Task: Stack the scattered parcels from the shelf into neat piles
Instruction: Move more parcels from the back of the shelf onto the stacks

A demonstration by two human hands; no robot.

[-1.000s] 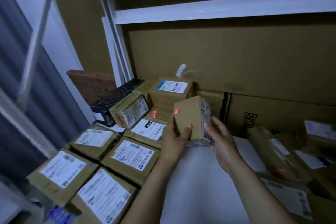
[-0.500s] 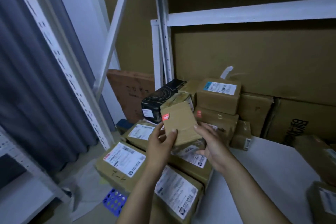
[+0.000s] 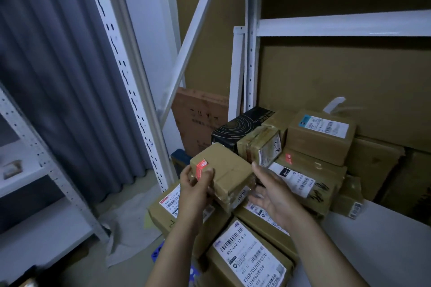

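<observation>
The parcel (image 3: 224,170) is plain tan cardboard with a red, white-printed sticker (image 3: 202,166) at one corner. Behind it a black box (image 3: 233,129) carries thin gold swirls. The nearest box (image 3: 250,261) is brown, its white label (image 3: 247,251) striped with black barcodes; the top box (image 3: 319,144) has a teal-edged label (image 3: 324,124). The curtain (image 3: 58,77) is dark grey, the shelf post (image 3: 126,77) white with dark slots.

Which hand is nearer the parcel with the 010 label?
Right. The right hand is open, close beside the 010 parcel; the left hand grips the red-stickered parcel, farther off.
</observation>
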